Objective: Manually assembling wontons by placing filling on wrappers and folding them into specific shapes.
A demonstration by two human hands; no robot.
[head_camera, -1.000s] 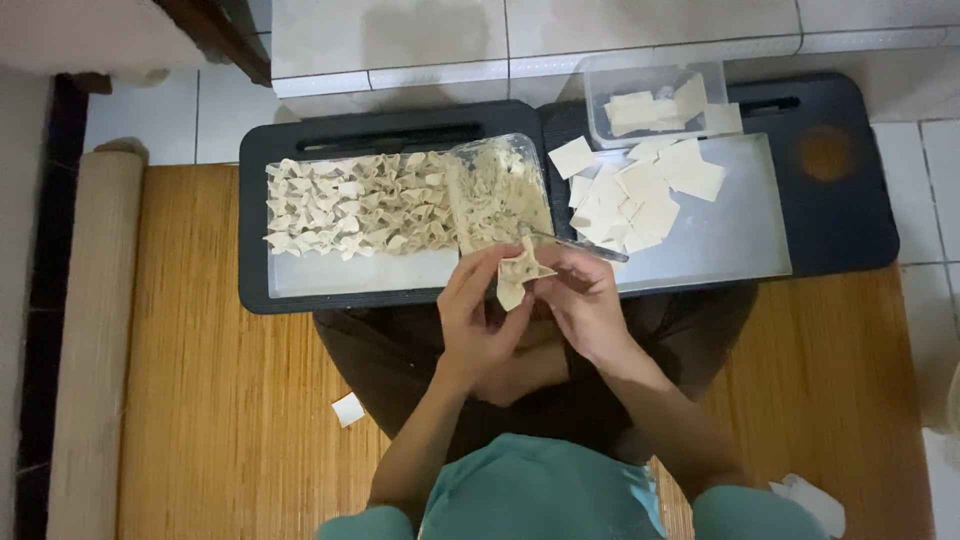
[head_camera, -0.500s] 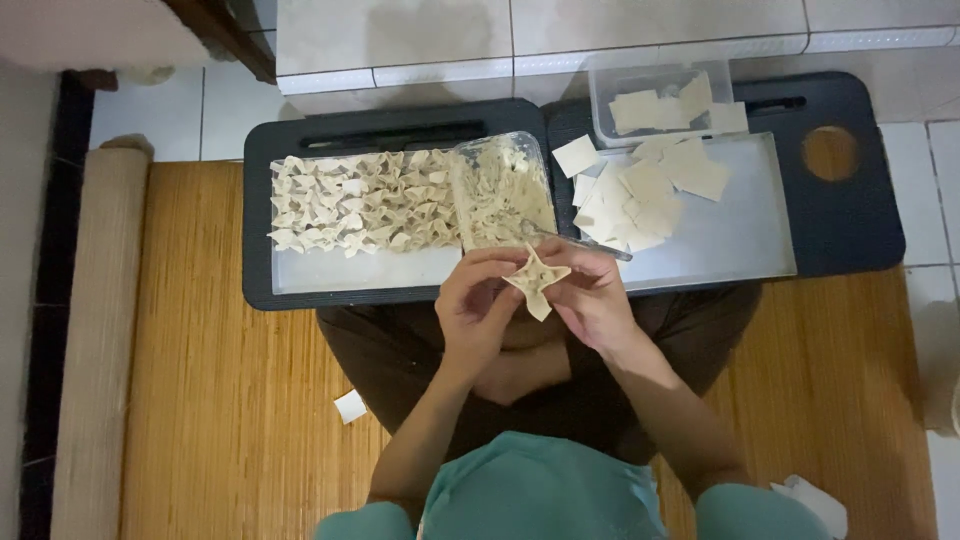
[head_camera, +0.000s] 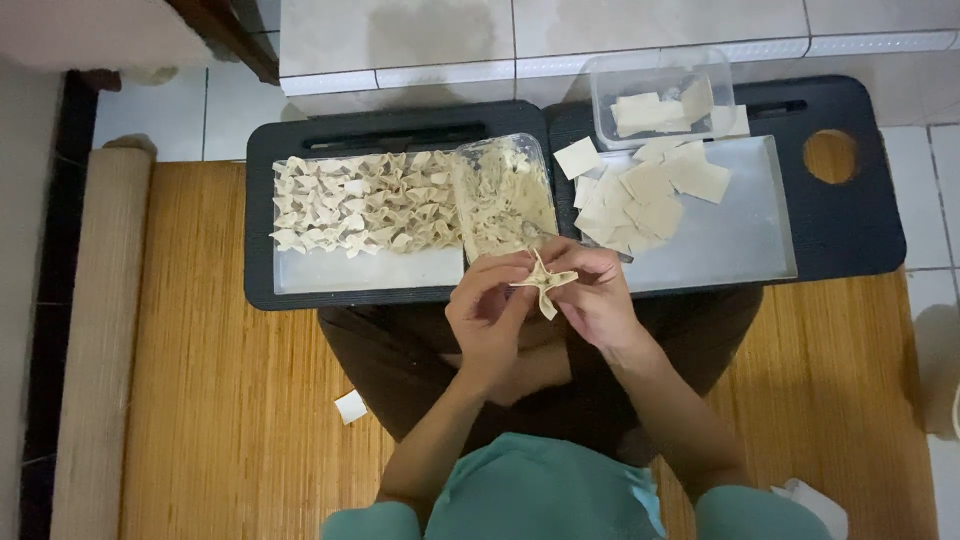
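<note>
My left hand and my right hand meet just in front of the black lap table, pinching a pale folded dumpling wrapper between the fingertips of both. Its corners stick out like a star. Behind my hands stands a clear tub of filling with a spoon handle lying at its right. Several folded dumplings lie in rows on the left metal tray. Flat square wrappers are strewn on the right metal tray.
A clear plastic box with more wrappers sits at the table's back right. The table has a round hole at its right end. A rolled mat lies to the left on the bamboo mat. A small white scrap lies by my knee.
The wrapper has been pinched further into a star shape. Both hands have shifted slightly right and toward me while working it.
</note>
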